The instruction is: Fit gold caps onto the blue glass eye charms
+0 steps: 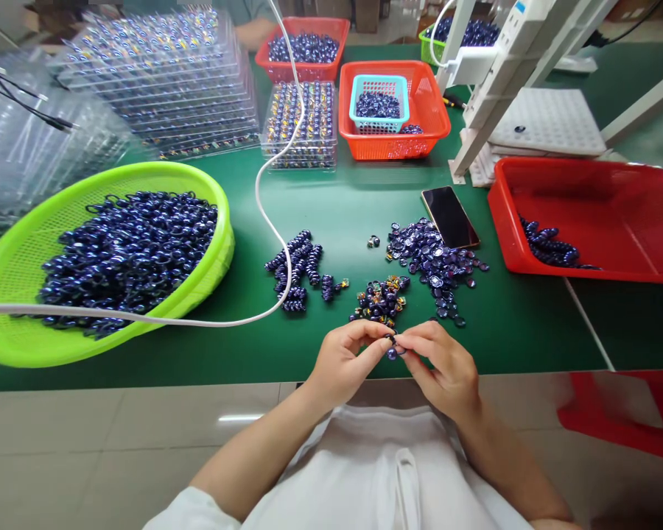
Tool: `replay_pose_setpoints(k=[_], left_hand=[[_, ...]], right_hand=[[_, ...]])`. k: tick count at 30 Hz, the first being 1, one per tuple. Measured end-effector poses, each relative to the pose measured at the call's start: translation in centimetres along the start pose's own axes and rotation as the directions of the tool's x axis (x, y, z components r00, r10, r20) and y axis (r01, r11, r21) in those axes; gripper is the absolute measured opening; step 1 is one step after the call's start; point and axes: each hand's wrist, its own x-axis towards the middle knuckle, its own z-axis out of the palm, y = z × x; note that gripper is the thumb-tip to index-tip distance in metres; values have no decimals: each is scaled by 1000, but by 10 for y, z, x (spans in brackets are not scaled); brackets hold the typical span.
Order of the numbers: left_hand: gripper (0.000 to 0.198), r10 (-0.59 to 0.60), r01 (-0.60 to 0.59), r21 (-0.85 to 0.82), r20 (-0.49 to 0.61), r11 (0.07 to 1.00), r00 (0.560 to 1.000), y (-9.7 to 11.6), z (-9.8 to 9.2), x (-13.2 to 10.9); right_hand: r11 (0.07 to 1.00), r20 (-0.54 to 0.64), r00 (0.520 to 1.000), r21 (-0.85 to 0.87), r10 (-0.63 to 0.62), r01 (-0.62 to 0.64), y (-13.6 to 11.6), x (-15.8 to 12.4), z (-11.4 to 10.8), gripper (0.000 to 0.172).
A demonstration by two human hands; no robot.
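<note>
Close to the table's front edge, my left hand [349, 361] and my right hand [442, 366] meet fingertip to fingertip. Both pinch a small shiny dark-blue beaded piece [392, 354]; a round bead hangs below the fingers, and the rest is mostly covered. Just beyond lies a heap of dark beaded pieces with amber bits [380, 300]. Farther right spreads a pile of flat, round dark-blue caps [431, 254]. Stacked dark coil-like pieces [295, 269] lie to the left, and a single small piece [373, 241] rests behind the heap.
A green basket [221, 272] full of dark looped pieces stands left, crossed by a white cable [259, 184]. Clear trays [160, 96], an orange basket [442, 121] and a metal post [489, 96] stand behind. A phone [451, 215] and red basket [613, 213] are right.
</note>
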Motion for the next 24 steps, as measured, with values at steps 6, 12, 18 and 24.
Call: replay_pose_setpoints(k=[6,12,18,24], left_hand=[[17,137,-139,176,24,974,990,-2,-3,0],[14,215,-215,249,29,944,976,0,-4,0],[14,289,-290,334,55,897,956,1,-5,1],[14,284,-304,341,110,889,953,1,-8,1]], right_hand=[[1000,-13,1000,-3,20,-20,-2,2,0,44],[1000,-35,999,-6,30,-30,-3,3,3,41],[999,-57,998,-38,10,-12,-2,2,5,34],[999,-52,999,-30,11,-12,-3,1,7,35]])
